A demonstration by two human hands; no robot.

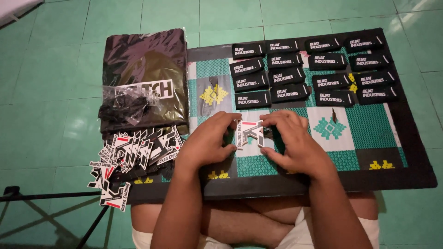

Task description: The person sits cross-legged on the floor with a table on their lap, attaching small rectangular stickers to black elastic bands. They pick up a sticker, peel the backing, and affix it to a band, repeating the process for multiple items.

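Both my hands meet over the middle of a patterned green, white and black mat point(369, 124). My left hand point(207, 140) and my right hand point(295, 143) together pinch a small white card tag point(249, 133) with black and red print, held upright between the fingertips. Something dark sits behind the tag under my right fingers; I cannot tell what it is. Several black folded labels with white lettering point(314, 69) lie in rows on the far half of the mat.
A heap of the same white card tags point(134, 154) spills off the mat's left edge. Behind it lies a stack of dark folded garments in clear bags point(145, 69), with a small bag of black strings point(122, 103) on top. A tripod leg point(46, 196) crosses the green tiled floor.
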